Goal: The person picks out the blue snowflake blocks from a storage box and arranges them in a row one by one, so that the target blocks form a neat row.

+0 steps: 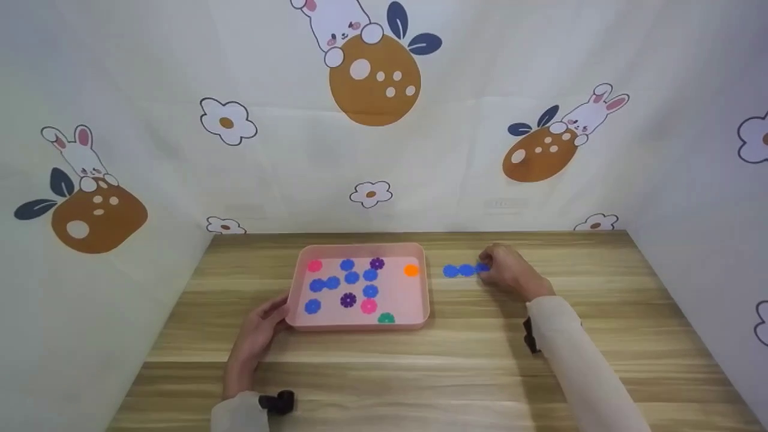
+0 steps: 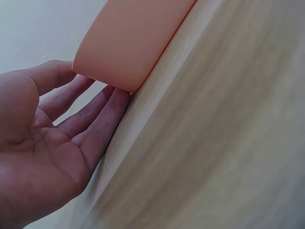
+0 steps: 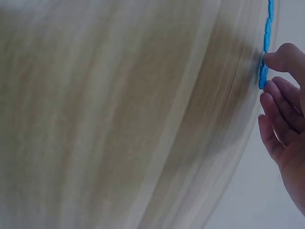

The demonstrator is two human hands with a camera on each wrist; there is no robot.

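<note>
On the table stands a pink tray (image 1: 360,326) holding loose flower-shaped plastic discs. My left hand (image 1: 262,327) is at its left side. In the left wrist view the fingertips of that hand (image 2: 52,129) touch the tray's corner (image 2: 125,43), with the fingers loosely extended. Right of the tray, a row of joined blue flower-shaped discs (image 1: 459,270) extends leftward from my right hand (image 1: 510,271). The thumb and fingers pinch its right end. The right wrist view shows the blue row (image 3: 268,28) edge-on beside the right hand (image 3: 288,105).
Inside the tray lie several blue discs (image 1: 351,277), two of them joined (image 1: 324,284), plus purple (image 1: 348,300), pink (image 1: 368,306), orange (image 1: 411,270) and green (image 1: 386,318) ones. A patterned cloth (image 1: 288,168) hangs behind and beside the wooden table (image 1: 408,384).
</note>
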